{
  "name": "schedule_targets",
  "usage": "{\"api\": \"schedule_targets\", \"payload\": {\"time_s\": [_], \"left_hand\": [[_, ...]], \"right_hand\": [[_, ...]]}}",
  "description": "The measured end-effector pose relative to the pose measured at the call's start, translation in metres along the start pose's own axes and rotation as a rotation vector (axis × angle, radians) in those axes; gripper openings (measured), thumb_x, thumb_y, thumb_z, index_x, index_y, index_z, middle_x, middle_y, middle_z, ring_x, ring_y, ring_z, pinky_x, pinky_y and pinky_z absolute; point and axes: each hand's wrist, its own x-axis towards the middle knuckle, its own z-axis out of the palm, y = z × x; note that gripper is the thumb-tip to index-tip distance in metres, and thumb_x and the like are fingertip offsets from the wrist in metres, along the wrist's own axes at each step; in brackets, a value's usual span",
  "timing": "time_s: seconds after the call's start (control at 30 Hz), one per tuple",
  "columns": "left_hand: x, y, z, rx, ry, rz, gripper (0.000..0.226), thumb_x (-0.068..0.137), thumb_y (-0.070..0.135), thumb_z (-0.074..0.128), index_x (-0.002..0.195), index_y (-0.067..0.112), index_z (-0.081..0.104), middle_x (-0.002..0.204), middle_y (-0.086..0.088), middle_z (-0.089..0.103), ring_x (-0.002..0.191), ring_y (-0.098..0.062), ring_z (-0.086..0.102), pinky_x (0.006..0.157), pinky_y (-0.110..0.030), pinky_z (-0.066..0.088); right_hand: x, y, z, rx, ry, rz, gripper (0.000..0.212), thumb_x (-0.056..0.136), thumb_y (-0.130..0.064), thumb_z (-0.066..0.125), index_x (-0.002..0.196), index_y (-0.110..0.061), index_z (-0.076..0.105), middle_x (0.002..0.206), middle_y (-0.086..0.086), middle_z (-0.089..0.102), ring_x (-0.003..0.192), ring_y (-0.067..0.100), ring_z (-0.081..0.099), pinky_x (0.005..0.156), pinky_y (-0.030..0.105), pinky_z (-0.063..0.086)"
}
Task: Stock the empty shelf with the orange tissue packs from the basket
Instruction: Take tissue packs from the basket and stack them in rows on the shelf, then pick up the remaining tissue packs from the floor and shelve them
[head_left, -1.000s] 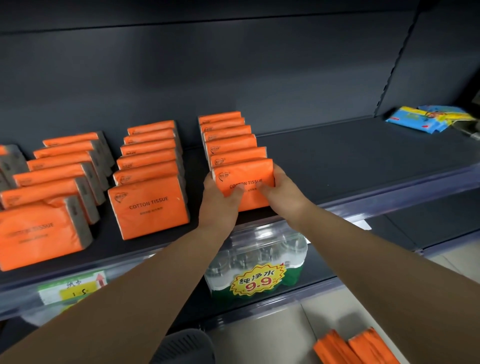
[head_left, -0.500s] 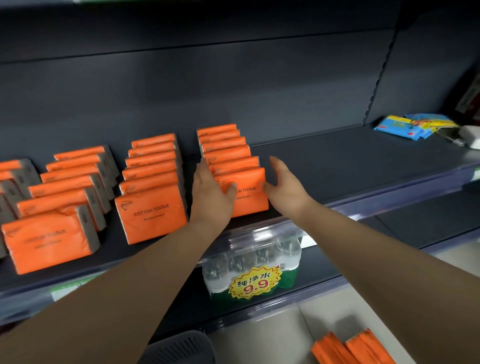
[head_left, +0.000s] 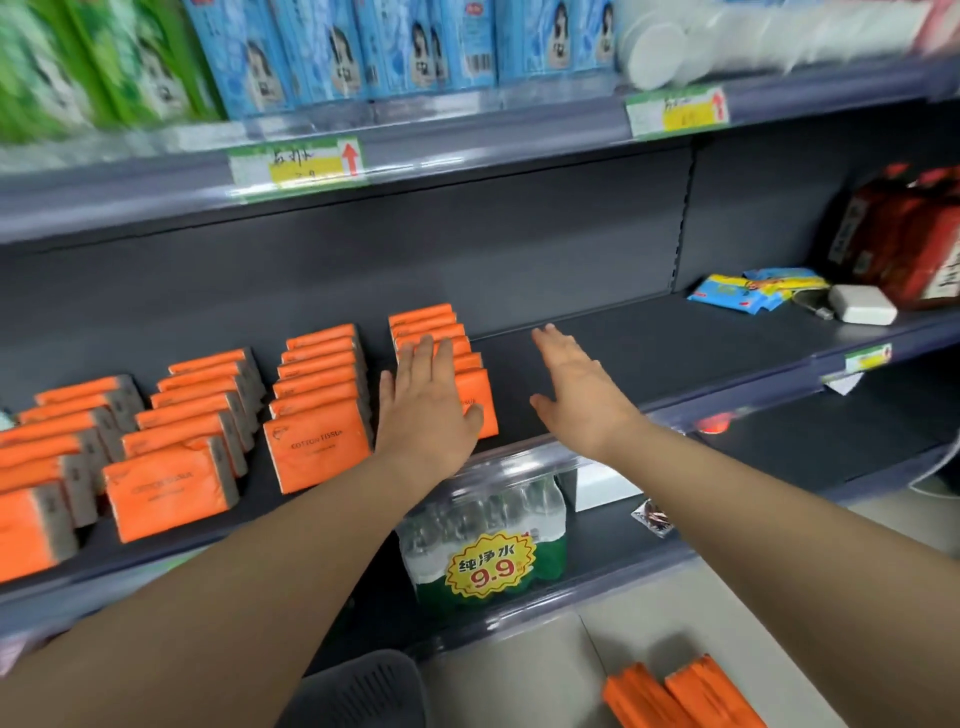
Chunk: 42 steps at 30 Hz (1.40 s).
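**At the rightmost row: both hands flat, and the row could fall**

Right of the rightmost row (head_left: 431, 332) of orange tissue packs, the shelf (head_left: 675, 364) has a long bare part, so I judge the stocking to be only partly done. The biggest risk is to this row as a whole. Its packs stand on edge, one leaning on the next, and nothing supports them on the right side. A careless push could tip them sideways onto the bare shelf, or knock them backward like dominoes. A smaller risk is the front pack (head_left: 480, 402). It stands near the front edge of the shelf, and a pull toward the person could drop it onto the water bottles (head_left: 483, 540) just below the row.

I see the left hand (head_left: 426, 410) fully open, fingers straight, with the palm laid over the front packs of the row. I cannot tell if it presses them or only hovers, but it grips nothing. The right hand (head_left: 576, 395) is open too, fingers straight and thumb spread. It is over the bare shelf just right of the row, apart from the packs, and it holds nothing.

Far below the row I see the grey basket (head_left: 358, 691). Right of it are loose orange packs (head_left: 680, 696) that wait for stocking. I cannot see what they lie in.
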Motion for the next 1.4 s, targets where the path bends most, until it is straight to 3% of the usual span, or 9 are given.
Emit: {"api": "schedule_targets", "payload": {"time_s": [0.27,0.43,0.6,1.07,1.4], "left_hand": [[-0.063,0.053,-0.015,0.044,-0.018,0.029,0.08,0.094,0.038,0.049,0.155,0.018,0.0,0.163,-0.003,-0.005,0.15,-0.023,-0.008,0.121,-0.047,-0.002],[-0.099,0.09,-0.021,0.031,-0.039,0.083,0.078,0.094,0.037,0.048,0.155,0.018,0.001,0.163,-0.003,-0.005,0.15,-0.022,-0.009,0.119,-0.044,-0.005],[-0.123,0.11,-0.01,0.019,-0.079,0.133,0.079,0.093,0.033,0.052,0.155,0.015,0.007,0.163,-0.006,0.001,0.15,-0.024,-0.003,0.121,-0.044,0.003],[-0.166,0.116,0.106,-0.078,-0.402,0.269,0.081,0.088,0.032,0.058,0.152,0.01,0.013,0.161,-0.012,0.011,0.149,-0.027,0.007,0.121,-0.041,0.012],[-0.203,0.115,0.21,-0.298,-0.687,0.116,0.075,0.088,0.025,0.058,0.15,0.004,0.023,0.157,-0.015,0.023,0.146,-0.026,0.018,0.12,-0.035,0.015]], "right_hand": [[-0.072,0.019,-0.043,-0.24,-0.006,-0.03,0.072,0.095,-0.023,0.048,0.152,-0.023,0.006,0.161,-0.004,-0.007,0.148,0.017,-0.004,0.119,0.042,0.004],[-0.124,0.029,-0.069,-0.284,-0.024,-0.013,0.071,0.095,-0.025,0.047,0.153,-0.022,0.004,0.161,-0.003,-0.007,0.148,0.018,-0.005,0.118,0.043,0.003],[-0.171,0.047,-0.071,-0.287,-0.082,0.048,0.07,0.096,-0.027,0.047,0.153,-0.021,0.006,0.161,-0.002,-0.006,0.148,0.019,-0.003,0.118,0.044,0.004],[-0.264,0.116,-0.015,-0.305,-0.249,0.339,0.076,0.093,-0.027,0.052,0.152,-0.021,0.005,0.161,-0.002,-0.003,0.148,0.019,0.0,0.118,0.042,0.006],[-0.288,0.184,0.03,-0.395,-0.408,0.466,0.074,0.093,-0.029,0.052,0.152,-0.02,0.009,0.161,0.002,0.003,0.148,0.02,0.007,0.119,0.041,0.013]]}}
